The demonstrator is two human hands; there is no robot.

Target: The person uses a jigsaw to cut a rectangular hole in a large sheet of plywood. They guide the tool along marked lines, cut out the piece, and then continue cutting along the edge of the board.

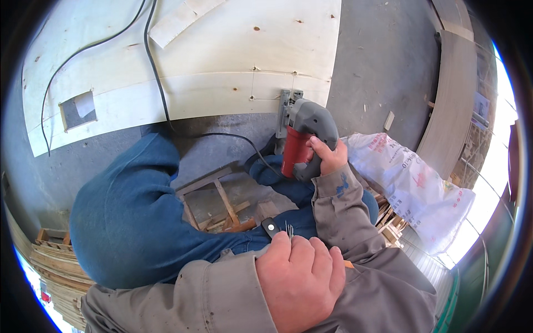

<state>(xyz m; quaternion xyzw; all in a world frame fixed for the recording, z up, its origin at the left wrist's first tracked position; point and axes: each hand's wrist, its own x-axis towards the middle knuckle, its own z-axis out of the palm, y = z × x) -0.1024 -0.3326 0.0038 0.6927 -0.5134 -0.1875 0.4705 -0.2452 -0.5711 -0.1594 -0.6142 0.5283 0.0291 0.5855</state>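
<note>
My right hand [331, 156] is wrapped round the handle of a red and grey jigsaw [298, 150]. The saw's metal base plate [284, 105] rests at the near edge of a pale plywood sheet [200, 83], beside a pencilled square with small holes at its corners. Close to my body, my left hand [302, 280] is closed, back of the hand upward; its fingertips are hidden. Thin metal pieces [289, 228] stick up just beyond its knuckles, beside a black object with a round silver spot [270, 227]. A small orange thing [348, 264] shows by its outer edge.
A black cord [158, 83] runs over the plywood to the jigsaw. The sheet has a square cut-out [78, 111] at left and a loose wood strip [183, 21] on top. A wooden frame [222, 197] lies between my legs. A white printed sack [411, 183] lies right, near stacked boards [449, 100].
</note>
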